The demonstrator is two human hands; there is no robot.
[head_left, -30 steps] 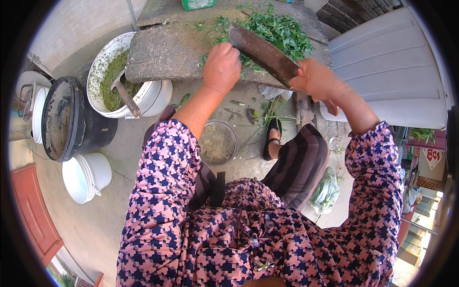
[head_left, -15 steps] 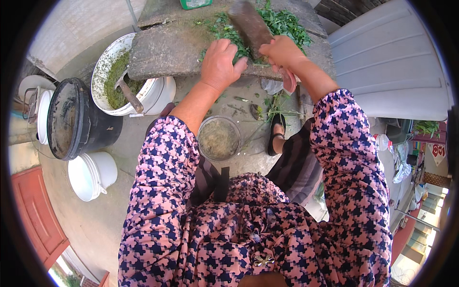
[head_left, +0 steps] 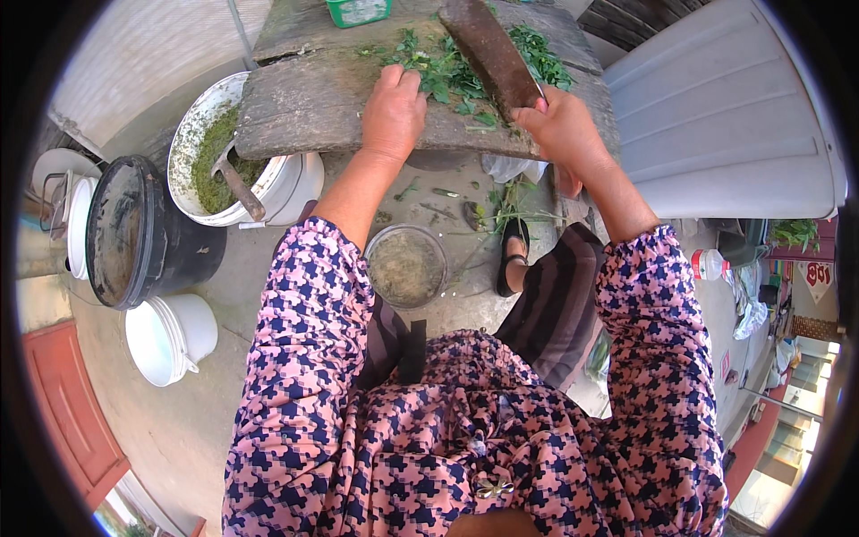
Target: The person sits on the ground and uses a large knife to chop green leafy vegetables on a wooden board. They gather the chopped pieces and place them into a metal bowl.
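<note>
My right hand (head_left: 565, 128) is closed round the handle of a cleaver (head_left: 490, 55) with a broad, rusty brown blade. The blade slants up and to the left, over leafy greens (head_left: 436, 79) on a worn wooden board (head_left: 309, 106); part of the greens is hidden under it. At the left end of the pile my left hand (head_left: 394, 112) has its fingers curled down onto the leaves. More cut greens (head_left: 540, 58) lie to the right of the blade. Small loose leaves are scattered by the board's near edge.
Left of the board, a white bucket (head_left: 183, 166) holds chopped green matter and a hooked hand tool (head_left: 237, 183). A black bucket (head_left: 183, 246) and a white pail (head_left: 192, 331) stand nearby. Below sits a round basin (head_left: 404, 288). A green container (head_left: 358, 11) rests at the board's far side.
My right hand and the cleaver have shifted right, and the blade shows more sharply. My left hand has drawn slightly left, its thumb tucked in closer.
</note>
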